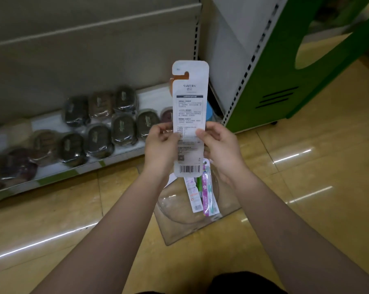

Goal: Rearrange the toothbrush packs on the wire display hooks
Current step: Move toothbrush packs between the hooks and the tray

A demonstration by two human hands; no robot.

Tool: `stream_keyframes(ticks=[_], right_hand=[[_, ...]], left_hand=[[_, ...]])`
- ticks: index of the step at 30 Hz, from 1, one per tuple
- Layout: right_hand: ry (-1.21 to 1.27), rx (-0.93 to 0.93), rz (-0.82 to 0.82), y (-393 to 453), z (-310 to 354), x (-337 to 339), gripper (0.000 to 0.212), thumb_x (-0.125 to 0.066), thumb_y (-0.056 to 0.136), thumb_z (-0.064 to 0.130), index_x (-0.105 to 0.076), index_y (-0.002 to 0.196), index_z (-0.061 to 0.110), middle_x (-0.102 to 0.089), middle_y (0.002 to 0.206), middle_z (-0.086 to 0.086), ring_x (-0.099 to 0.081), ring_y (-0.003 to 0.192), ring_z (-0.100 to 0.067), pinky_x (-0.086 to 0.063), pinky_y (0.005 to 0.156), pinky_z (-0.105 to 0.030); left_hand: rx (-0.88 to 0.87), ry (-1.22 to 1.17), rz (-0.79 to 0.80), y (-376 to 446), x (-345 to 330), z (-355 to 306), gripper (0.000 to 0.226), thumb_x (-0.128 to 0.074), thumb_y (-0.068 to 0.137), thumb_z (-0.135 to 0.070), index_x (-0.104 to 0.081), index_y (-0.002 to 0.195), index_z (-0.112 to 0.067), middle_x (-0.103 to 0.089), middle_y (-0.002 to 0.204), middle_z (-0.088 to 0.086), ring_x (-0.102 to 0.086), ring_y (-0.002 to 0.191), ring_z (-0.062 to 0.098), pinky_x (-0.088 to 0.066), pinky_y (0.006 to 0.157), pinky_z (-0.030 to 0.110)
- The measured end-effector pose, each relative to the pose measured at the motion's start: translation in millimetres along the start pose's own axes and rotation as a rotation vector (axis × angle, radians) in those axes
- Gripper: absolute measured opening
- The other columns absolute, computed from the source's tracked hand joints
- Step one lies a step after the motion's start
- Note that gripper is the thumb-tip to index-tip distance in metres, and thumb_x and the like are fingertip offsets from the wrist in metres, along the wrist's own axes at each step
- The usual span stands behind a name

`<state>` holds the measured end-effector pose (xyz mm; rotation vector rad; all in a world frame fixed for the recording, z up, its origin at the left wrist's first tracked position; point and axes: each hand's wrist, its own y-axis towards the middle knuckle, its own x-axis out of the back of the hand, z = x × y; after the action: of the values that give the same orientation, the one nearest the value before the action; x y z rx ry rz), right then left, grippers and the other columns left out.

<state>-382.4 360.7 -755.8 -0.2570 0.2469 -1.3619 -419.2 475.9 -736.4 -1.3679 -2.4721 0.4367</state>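
Tall white card-backed toothbrush pack [189,115] held upright, left hand [161,143] pinching its left edge, right hand [218,143] gripping right edge, thumb across print

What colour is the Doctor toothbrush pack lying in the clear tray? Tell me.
Pink-purple, Doctor toothbrush pack, clearest in the head view.

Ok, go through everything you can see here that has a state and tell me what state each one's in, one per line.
White toothbrush pack: held upright, printed back facing the camera, a second pack behind it.
Left hand: pinching the pack's left edge.
Right hand: pinching the pack's right edge.
Clear container: on the floor, open, holding packs.
Purple toothbrush pack: lying in the container.
Wrapped dark items: lying in rows on the bottom shelf.
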Motion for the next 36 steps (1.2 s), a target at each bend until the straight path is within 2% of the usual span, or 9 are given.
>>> stream_keyframes(ticks=[3, 7, 12, 21, 24, 27, 29, 33, 36], right_hand=[[-0.011, 0.0, -0.004, -28, 48, 2, 0.01, -0.058, 0.092, 0.014, -0.063, 0.094, 0.023, -0.071, 0.099, 0.001, -0.069, 0.093, -0.016, -0.056, 0.083, -0.037], [-0.03, 0.013, -0.019, -73, 120, 3, 0.011, -0.058, 0.092, 0.014, -0.063, 0.099, 0.019, -0.071, 0.1, 0.001, -0.069, 0.091, -0.014, -0.056, 0.081, -0.035], [-0.072, 0.034, 0.005, -125, 211, -1, 0.01, -0.059, 0.091, 0.015, -0.063, 0.093, 0.023, -0.072, 0.097, 0.002, -0.069, 0.088, -0.013, -0.056, 0.076, -0.032], [-0.083, 0.157, 0.07, -184, 353, -17, 0.009, -0.06, 0.09, 0.013, -0.062, 0.092, 0.022, -0.073, 0.085, 0.008, -0.069, 0.075, -0.003, -0.052, 0.06, -0.016], [-0.105, 0.192, 0.096, -195, 391, -19, 0.01, -0.06, 0.091, 0.015, -0.061, 0.091, 0.025, -0.072, 0.086, 0.012, -0.068, 0.076, 0.001, -0.053, 0.063, -0.015], [-0.11, 0.216, 0.112, -203, 422, -19, 0.012, -0.059, 0.091, 0.014, -0.06, 0.091, 0.026, -0.072, 0.092, 0.009, -0.068, 0.085, -0.005, -0.055, 0.074, -0.022], [-0.126, 0.231, 0.111, -208, 441, -21, 0.011, -0.059, 0.091, 0.015, -0.06, 0.093, 0.026, -0.071, 0.096, 0.005, -0.068, 0.09, -0.011, -0.055, 0.08, -0.03], [-0.128, 0.262, 0.131, -215, 476, -28, 0.01, -0.06, 0.091, 0.021, -0.06, 0.097, 0.029, -0.072, 0.095, 0.006, -0.069, 0.09, -0.013, -0.058, 0.079, -0.041], [-0.131, 0.32, 0.18, -222, 503, -41, 0.011, -0.06, 0.09, 0.023, -0.061, 0.101, 0.025, -0.072, 0.096, 0.004, -0.07, 0.088, -0.012, -0.058, 0.08, -0.042]], left_hand=[[0.006, -0.011, -0.013, -27, 11, -46, 0.013, -0.057, 0.09, -0.008, -0.056, 0.1, -0.016, -0.068, 0.097, 0.004, -0.067, 0.091, 0.019, -0.057, 0.08, 0.035], [-0.03, 0.0, -0.012, -67, 27, -115, 0.012, -0.062, 0.088, -0.008, -0.058, 0.092, -0.018, -0.068, 0.099, 0.007, -0.068, 0.09, 0.022, -0.058, 0.07, 0.028], [-0.082, 0.02, -0.007, -121, 43, -205, 0.014, -0.063, 0.087, -0.006, -0.053, 0.083, -0.015, -0.065, 0.095, 0.008, -0.064, 0.091, 0.022, -0.056, 0.081, 0.035], [-0.25, 0.026, -0.008, -181, 72, -340, 0.013, -0.064, 0.085, -0.005, -0.056, 0.086, -0.015, -0.065, 0.094, 0.005, -0.061, 0.085, 0.015, -0.048, 0.069, 0.023], [-0.273, -0.017, -0.029, -197, 75, -373, 0.01, -0.064, 0.087, -0.007, -0.057, 0.094, -0.01, -0.065, 0.096, 0.005, -0.06, 0.084, 0.014, -0.049, 0.07, 0.025], [-0.321, -0.026, -0.062, -212, 77, -401, 0.01, -0.063, 0.087, -0.009, -0.056, 0.095, -0.01, -0.063, 0.092, -0.001, -0.059, 0.081, 0.01, -0.047, 0.066, 0.019], [-0.346, -0.047, -0.088, -222, 77, -417, 0.01, -0.063, 0.087, -0.008, -0.055, 0.092, -0.012, -0.061, 0.09, -0.002, -0.059, 0.083, 0.009, -0.049, 0.071, 0.019], [-0.4, -0.086, -0.146, -237, 84, -449, 0.013, -0.065, 0.086, -0.009, -0.054, 0.089, -0.017, -0.06, 0.087, -0.004, -0.059, 0.083, 0.01, -0.051, 0.078, 0.025], [-0.44, -0.103, -0.232, -245, 93, -472, 0.017, -0.067, 0.085, -0.013, -0.052, 0.085, -0.023, -0.061, 0.089, -0.003, -0.061, 0.088, 0.014, -0.051, 0.08, 0.027]])
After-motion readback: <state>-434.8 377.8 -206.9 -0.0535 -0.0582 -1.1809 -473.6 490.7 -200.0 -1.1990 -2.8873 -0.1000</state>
